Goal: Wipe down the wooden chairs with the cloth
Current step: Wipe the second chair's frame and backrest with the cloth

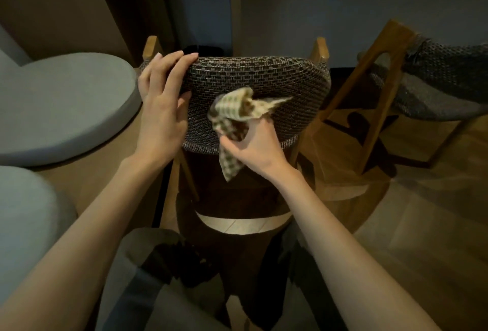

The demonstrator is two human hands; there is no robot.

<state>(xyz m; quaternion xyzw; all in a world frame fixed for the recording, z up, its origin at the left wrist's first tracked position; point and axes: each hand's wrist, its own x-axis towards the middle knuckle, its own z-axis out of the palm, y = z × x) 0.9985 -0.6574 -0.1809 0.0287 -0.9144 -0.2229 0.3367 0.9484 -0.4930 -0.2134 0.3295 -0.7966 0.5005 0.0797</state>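
A wooden chair point(320, 49) with a woven dark fabric backrest point(287, 82) stands right in front of me, its back towards me. My left hand point(162, 103) grips the backrest's upper left corner, fingers over the top edge and thumb on the near face. My right hand point(253, 143) holds a bunched checked cloth point(237, 111) against the middle of the backrest's near face. One tail of the cloth hangs down below the hand.
A second wooden chair point(383, 87) with the same woven fabric stands to the right. Two round grey cushioned seats point(66, 108) lie at the left. A pale counter edge runs along the top. The floor point(422, 225) is wood. My legs show at the bottom.
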